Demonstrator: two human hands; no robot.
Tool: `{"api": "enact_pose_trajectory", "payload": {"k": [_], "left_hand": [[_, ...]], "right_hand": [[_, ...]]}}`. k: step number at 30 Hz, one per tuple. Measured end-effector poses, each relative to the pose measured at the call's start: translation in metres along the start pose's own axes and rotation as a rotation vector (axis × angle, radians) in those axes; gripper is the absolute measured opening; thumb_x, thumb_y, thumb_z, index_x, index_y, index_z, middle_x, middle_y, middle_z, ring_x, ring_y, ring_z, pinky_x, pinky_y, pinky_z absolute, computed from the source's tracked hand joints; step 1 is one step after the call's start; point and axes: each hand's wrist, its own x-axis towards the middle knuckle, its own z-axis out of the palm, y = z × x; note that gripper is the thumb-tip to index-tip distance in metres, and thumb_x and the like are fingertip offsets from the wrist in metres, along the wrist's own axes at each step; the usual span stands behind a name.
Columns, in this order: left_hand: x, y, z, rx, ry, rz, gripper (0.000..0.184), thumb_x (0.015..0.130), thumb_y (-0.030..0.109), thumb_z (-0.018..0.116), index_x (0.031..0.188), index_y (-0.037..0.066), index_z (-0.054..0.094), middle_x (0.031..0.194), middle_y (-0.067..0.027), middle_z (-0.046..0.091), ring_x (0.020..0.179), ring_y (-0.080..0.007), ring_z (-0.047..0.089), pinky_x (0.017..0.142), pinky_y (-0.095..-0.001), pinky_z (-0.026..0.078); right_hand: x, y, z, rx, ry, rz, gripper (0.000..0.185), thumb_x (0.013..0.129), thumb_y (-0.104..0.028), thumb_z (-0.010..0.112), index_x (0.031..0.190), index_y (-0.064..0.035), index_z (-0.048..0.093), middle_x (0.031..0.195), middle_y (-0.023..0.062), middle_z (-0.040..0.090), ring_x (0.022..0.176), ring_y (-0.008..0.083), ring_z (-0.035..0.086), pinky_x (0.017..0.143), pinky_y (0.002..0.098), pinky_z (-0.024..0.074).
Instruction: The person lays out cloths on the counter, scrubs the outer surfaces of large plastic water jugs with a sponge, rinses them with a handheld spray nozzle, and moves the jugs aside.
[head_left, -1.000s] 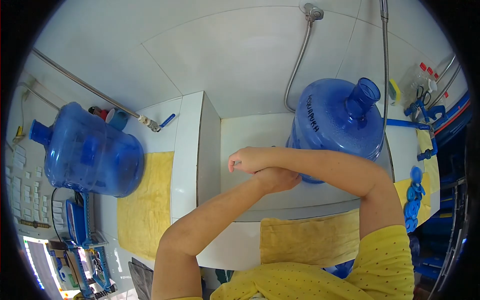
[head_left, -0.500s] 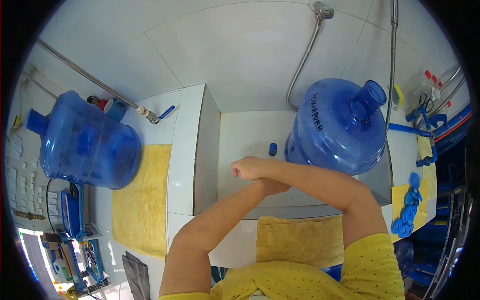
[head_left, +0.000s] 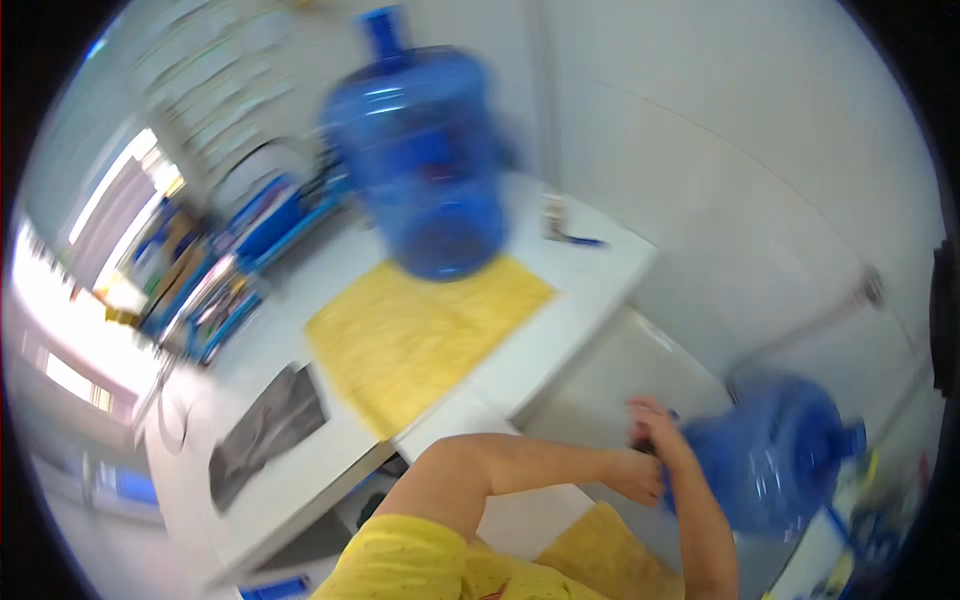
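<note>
My left hand (head_left: 635, 475) and my right hand (head_left: 656, 425) are close together over the basin (head_left: 600, 375), smeared by motion. The fingers of my left hand look curled in. Those of my right hand are bent and too blurred to read. A small dark patch shows between the hands; I cannot make out what it is. Just right of them a large blue water jug (head_left: 770, 455) stands in the basin, its neck toward the right. A small blue object (head_left: 673, 415) shows beside my right hand, partly hidden.
Another blue water jug (head_left: 420, 160) stands on the white counter (head_left: 480, 400) by a yellow cloth (head_left: 430, 330). Also there are a valve with a blue lever (head_left: 575, 240), a grey cloth (head_left: 268, 430) and blue trays (head_left: 270, 215). A second yellow cloth (head_left: 610, 550) lies near my body.
My view has swung to the left, so the counter and its jug now fill the middle. My forearms were crossed over the basin; now the hands meet near the standing jug.
</note>
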Motion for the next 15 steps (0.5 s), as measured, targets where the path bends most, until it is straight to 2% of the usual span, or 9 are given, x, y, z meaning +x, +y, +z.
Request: {"api": "enact_pose_trajectory", "payload": {"k": [2,4,5,7,8,9,10,12,15], "left_hand": [[-0.021,-0.009,-0.063,0.192,0.402,-0.095,0.016,0.075,0.020,0.057,0.089,0.013,0.057,0.085,-0.0096,0.057,0.086,-0.0253,0.060,0.075,-0.0384,0.048],[-0.037,-0.012,-0.092,0.195,0.522,-0.425,0.030,0.080,0.022,0.059,0.105,0.010,0.049,0.100,-0.0113,0.054,0.094,-0.0257,0.058,0.079,-0.0386,0.047],[-0.047,-0.005,-0.115,0.213,0.520,-0.458,0.030,0.080,0.022,0.059,0.105,0.010,0.049,0.100,-0.0113,0.054,0.094,-0.0257,0.058,0.079,-0.0386,0.047],[-0.064,0.004,-0.158,-0.999,0.886,-1.043,0.042,0.083,0.030,0.063,0.113,0.006,0.044,0.110,-0.0136,0.053,0.101,-0.0281,0.056,0.082,-0.0384,0.047],[-0.071,0.007,-0.170,-0.985,0.906,-1.048,0.042,0.083,0.030,0.063,0.113,0.006,0.044,0.110,-0.0136,0.053,0.101,-0.0281,0.056,0.082,-0.0384,0.047],[-0.078,0.011,-0.181,-1.254,1.133,-1.168,0.051,0.083,0.033,0.066,0.116,0.004,0.041,0.112,-0.0145,0.052,0.103,-0.0266,0.055,0.083,-0.0372,0.046],[-0.084,0.015,-0.187,-1.533,1.360,-1.263,0.060,0.082,0.036,0.068,0.120,0.002,0.038,0.114,-0.0153,0.051,0.104,-0.0251,0.054,0.084,-0.0360,0.045],[-0.092,0.030,-0.182,-1.476,1.417,-1.281,0.068,0.078,0.035,0.072,0.124,0.002,0.034,0.113,-0.0148,0.051,0.104,-0.0200,0.052,0.086,-0.0335,0.044],[-0.113,0.057,-0.182,-1.040,1.270,-1.108,0.064,0.077,0.027,0.075,0.123,0.005,0.037,0.109,-0.0105,0.051,0.104,-0.0161,0.049,0.088,-0.0300,0.041]], "right_hand": [[-0.021,-0.022,-0.016,0.394,0.267,0.041,0.032,0.084,-0.022,0.059,0.114,-0.0124,0.054,0.062,0.0013,0.051,0.055,0.0155,0.052,0.054,0.0307,0.0469],[-0.048,-0.040,-0.022,0.603,0.258,-0.121,0.031,0.083,-0.020,0.059,0.112,-0.0104,0.054,0.076,0.0034,0.057,0.073,0.0171,0.058,0.070,0.0338,0.0500],[-0.074,-0.061,-0.002,0.667,0.283,-0.261,0.030,0.082,-0.019,0.058,0.111,-0.0093,0.053,0.084,0.0041,0.058,0.082,0.0172,0.060,0.076,0.0340,0.0498],[-0.097,-0.087,0.035,0.492,0.169,-0.359,0.030,0.083,-0.017,0.058,0.111,-0.0082,0.053,0.093,0.0046,0.057,0.091,0.0172,0.058,0.082,0.0339,0.0481],[-0.103,-0.096,0.049,0.329,0.088,-0.466,0.030,0.083,-0.016,0.058,0.111,-0.0071,0.052,0.102,0.0052,0.055,0.099,0.0172,0.056,0.087,0.0338,0.0464],[-0.103,-0.095,0.052,0.023,0.012,-0.488,0.031,0.084,-0.011,0.058,0.114,-0.0057,0.050,0.111,0.0049,0.051,0.103,0.0151,0.053,0.088,0.0304,0.0438],[-0.100,-0.093,0.065,0.011,0.004,-0.493,0.031,0.084,-0.011,0.058,0.114,-0.0057,0.050,0.111,0.0049,0.051,0.103,0.0151,0.053,0.088,0.0304,0.0438],[-0.093,-0.091,0.103,-0.303,0.186,-0.466,0.034,0.087,-0.011,0.059,0.118,-0.0053,0.047,0.105,0.0053,0.055,0.100,0.0121,0.052,0.083,0.0264,0.0429],[-0.079,-0.081,0.135,-0.221,0.154,-0.545,0.031,0.089,-0.008,0.058,0.117,-0.0020,0.047,0.104,0.0055,0.053,0.092,0.0092,0.051,0.081,0.0216,0.0403]]}}
